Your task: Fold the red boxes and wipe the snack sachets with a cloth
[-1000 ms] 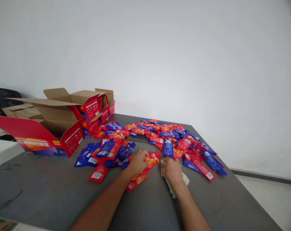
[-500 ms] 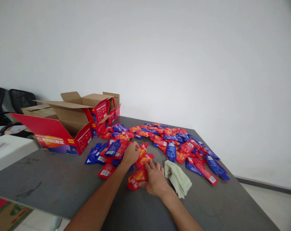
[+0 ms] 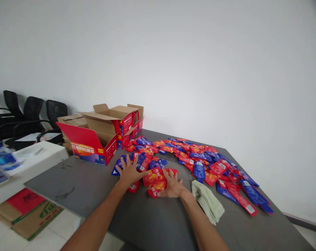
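Note:
My left hand [image 3: 129, 172] is spread over the near pile of red and blue pouches, its thumb reaching toward a red pouch [image 3: 153, 176]. On the other side, my right hand [image 3: 172, 184] lies with fingers apart on the right edge of the red pouches, touching a lower red pouch [image 3: 157, 188]. Blue pouches [image 3: 161, 164] show behind and between the hands. Whatever lies beneath my left palm is hidden. A folded pale cloth [image 3: 208, 202] rests just right of my right hand.
Many more red and blue pouches [image 3: 199, 170] spread across the table's [image 3: 95, 195] far and right side. Open red cartons [image 3: 90, 146] stand at the back left. A white box [image 3: 40, 164] with a water bottle [image 3: 3, 157] sits left, near black chairs [image 3: 55, 111].
My view has turned left. My left hand has opened and moved left over the pile, away from the red pouches. My right hand stays on the red pouches, which now lie closer together.

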{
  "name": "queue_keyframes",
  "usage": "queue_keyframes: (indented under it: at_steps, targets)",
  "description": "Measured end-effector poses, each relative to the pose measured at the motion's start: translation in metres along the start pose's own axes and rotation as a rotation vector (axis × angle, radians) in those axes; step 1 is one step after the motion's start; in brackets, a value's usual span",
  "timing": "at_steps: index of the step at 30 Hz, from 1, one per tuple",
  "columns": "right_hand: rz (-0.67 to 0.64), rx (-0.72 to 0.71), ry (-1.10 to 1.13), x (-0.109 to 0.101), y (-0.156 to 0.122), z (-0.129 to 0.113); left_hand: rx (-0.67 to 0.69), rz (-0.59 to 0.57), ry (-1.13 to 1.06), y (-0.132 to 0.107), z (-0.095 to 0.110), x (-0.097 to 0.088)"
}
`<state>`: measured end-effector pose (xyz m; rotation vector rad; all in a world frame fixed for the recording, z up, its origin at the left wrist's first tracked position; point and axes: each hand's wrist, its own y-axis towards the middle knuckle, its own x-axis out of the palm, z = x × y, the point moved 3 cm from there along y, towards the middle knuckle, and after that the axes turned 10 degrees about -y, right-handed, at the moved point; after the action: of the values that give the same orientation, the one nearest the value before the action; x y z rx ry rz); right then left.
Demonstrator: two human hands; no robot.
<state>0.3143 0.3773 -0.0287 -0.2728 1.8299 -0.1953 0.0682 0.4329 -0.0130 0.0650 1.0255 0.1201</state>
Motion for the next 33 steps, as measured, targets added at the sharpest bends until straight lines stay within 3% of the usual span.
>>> queue_keyframes:
  at_steps: [3,6,15,21,33]
  targets:
    - [0.026,-0.067,0.012,0.009,0.007,-0.006,-0.051,-0.107,-0.048,0.009,-0.017,0.005]
    - [0.069,-0.119,0.054,0.016,0.016,-0.015,0.021,-0.143,-0.105,0.012,-0.017,0.008]
    - [0.224,-0.201,0.145,0.021,0.062,-0.054,0.082,-0.053,-0.205,0.025,-0.013,0.005]
    - [0.318,-0.186,0.170,0.021,0.094,-0.070,0.115,0.013,-0.239,0.058,-0.018,0.011]
    - [0.430,-0.182,0.172,0.005,0.175,-0.073,0.171,0.035,-0.219,0.139,-0.022,0.031]
